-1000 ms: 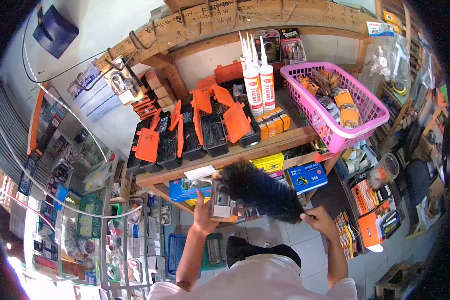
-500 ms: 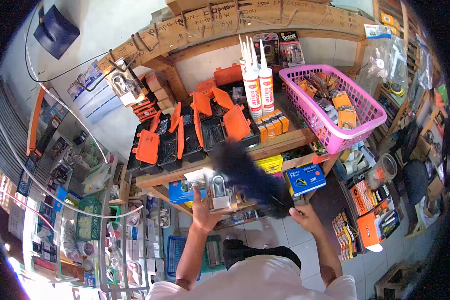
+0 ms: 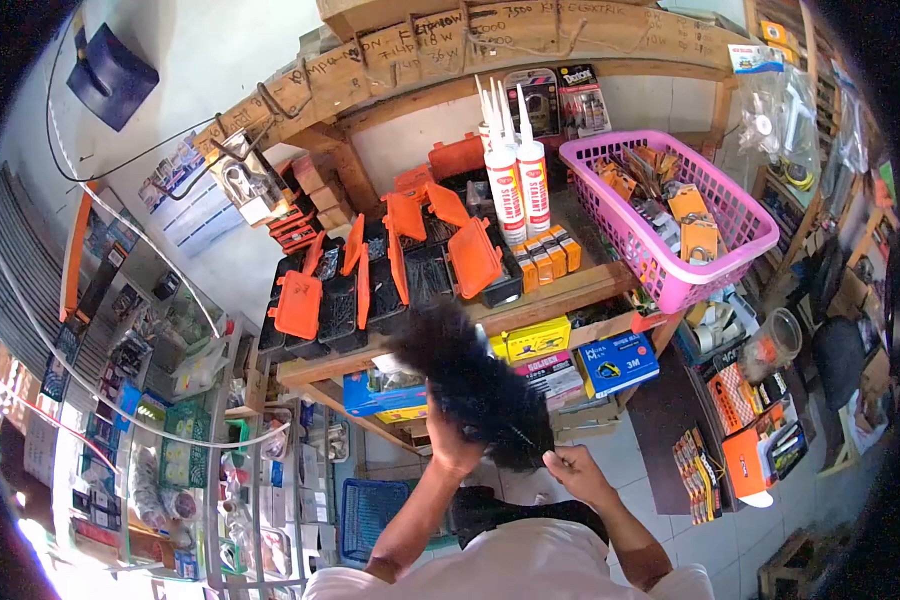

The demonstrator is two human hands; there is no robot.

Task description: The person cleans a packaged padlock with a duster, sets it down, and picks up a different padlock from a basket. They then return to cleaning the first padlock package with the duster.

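At lower centre of the frame, right hand (image 3: 577,470) grips the black feather duster (image 3: 470,380) by its handle, brushing whatever the hidden left hand (image 3: 452,447) holds; its grip unclear.

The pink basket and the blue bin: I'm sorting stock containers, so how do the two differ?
The pink basket sits on the wooden shelf, while the blue bin is down on the floor. The pink basket is heaped with carded goods; what the blue bin holds cannot be made out. The pink basket looks larger in this view. Both are plastic with slotted walls.
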